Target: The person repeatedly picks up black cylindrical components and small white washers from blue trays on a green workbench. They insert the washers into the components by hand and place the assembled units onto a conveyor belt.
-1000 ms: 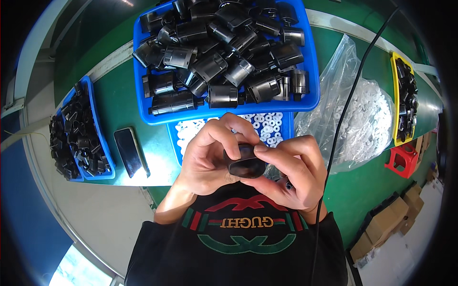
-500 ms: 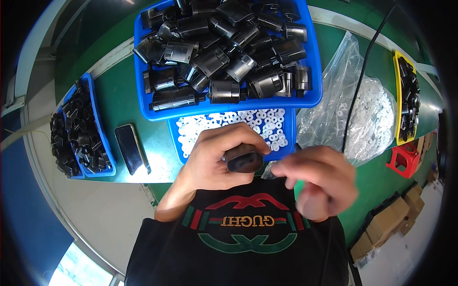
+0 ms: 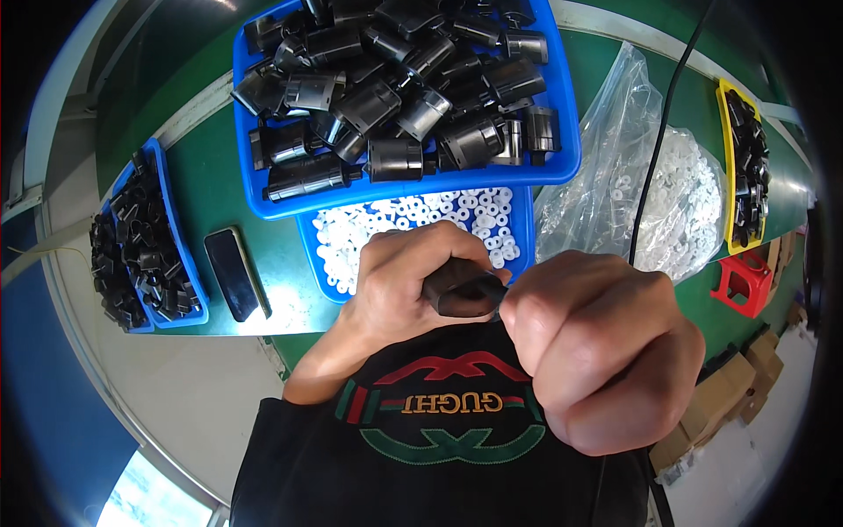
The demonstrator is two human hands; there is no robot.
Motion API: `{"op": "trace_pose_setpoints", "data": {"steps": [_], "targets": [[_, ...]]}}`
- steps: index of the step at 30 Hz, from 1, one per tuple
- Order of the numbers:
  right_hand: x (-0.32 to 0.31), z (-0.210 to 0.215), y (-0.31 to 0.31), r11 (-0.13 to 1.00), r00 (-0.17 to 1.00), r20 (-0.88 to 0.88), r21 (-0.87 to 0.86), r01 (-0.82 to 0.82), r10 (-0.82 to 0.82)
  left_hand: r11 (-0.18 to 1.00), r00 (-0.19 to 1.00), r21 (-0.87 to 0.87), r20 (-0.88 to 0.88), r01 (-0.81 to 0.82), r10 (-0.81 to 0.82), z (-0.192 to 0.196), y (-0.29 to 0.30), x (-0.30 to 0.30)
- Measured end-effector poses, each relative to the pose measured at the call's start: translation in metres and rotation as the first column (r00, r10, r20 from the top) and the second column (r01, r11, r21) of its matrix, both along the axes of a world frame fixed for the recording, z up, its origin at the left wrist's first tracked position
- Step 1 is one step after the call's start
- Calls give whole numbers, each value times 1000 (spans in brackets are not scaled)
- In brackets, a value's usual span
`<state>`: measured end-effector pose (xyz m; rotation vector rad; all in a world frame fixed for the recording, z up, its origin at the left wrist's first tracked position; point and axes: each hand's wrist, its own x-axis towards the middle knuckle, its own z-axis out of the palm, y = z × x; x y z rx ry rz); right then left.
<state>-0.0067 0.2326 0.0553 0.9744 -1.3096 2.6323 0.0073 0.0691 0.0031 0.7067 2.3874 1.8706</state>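
Observation:
My left hand grips a black plastic housing close to my chest, fingers wrapped over its top. My right hand is closed into a fist right beside the housing, its fingertips pinched at the part's right end; whatever it pinches is hidden. Just beyond the hands sits a small blue tray of white rings. Behind it stands a large blue tray heaped with several black housings.
A clear plastic bag of white rings lies at the right, with a black cable crossing it. A blue bin of black parts and a dark phone lie at the left. A yellow bin, red part and cardboard boxes sit far right.
My right hand left the housing, swung out to the right, then came back closed as a fist against its right end. The left hand kept holding the housing.

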Motion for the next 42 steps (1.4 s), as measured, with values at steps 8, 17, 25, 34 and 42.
{"op": "trace_pose_setpoints", "data": {"steps": [8,17,25,34,42], "targets": [[11,-1,-4,995,993,70,19,97,-99,997,1000,78,-21,12,-10,-7,3,4],[19,-4,-11,992,987,99,27,125,-127,995,999,97,-47,-2,7,-9,3,7],[7,-23,-10,996,997,-51,55,66,-63,997,981,-80,-195,-18,3,-3,-3,-5],[22,-11,-18,934,937,-50,-113,339,-346,994,999,-103,-44,-23,18,-7,-32,-19],[22,-27,9,451,922,-307,806,384,-237,933,913,-164,-315,-319,257,18,-76,-24]]}}
